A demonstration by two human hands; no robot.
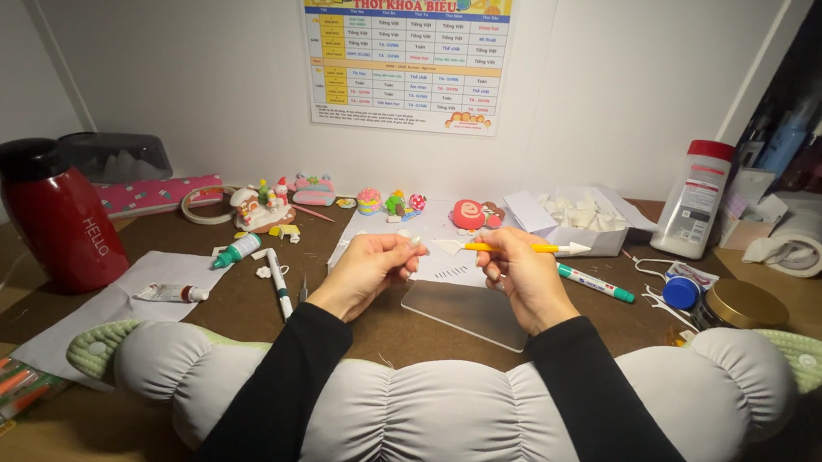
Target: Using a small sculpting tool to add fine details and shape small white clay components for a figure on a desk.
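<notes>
The person's left hand (367, 267) is raised over the brown desk mat (253, 311), its fingertips pinched narrowly around a small white piece of clay (414, 243). The right hand (526, 272) is closed around a yellow sculpting tool (530, 247) with a white tip, held level, the handle end pointing toward the white piece and stopping just short of it. Both forearms, in black sleeves, rest across a long grey ruched cushion (473, 418) at the near edge of the desk.

Under the hands lies a clear acrylic sheet (468, 312) on a white paper. Beyond it stands a row of small clay figures (396, 202), with a pink swirled roll (470, 215) beside them and an open white box (583, 222) of white pieces to the right. A green-capped marker (595, 283) lies just right of the right hand. To the left are a white pen (277, 283), a small tube (172, 292) and a red thermos (61, 217). On the right stand a white bottle with a red cap (695, 198), a gold-lidded jar (740, 305) and a roll of tissue (797, 243).
</notes>
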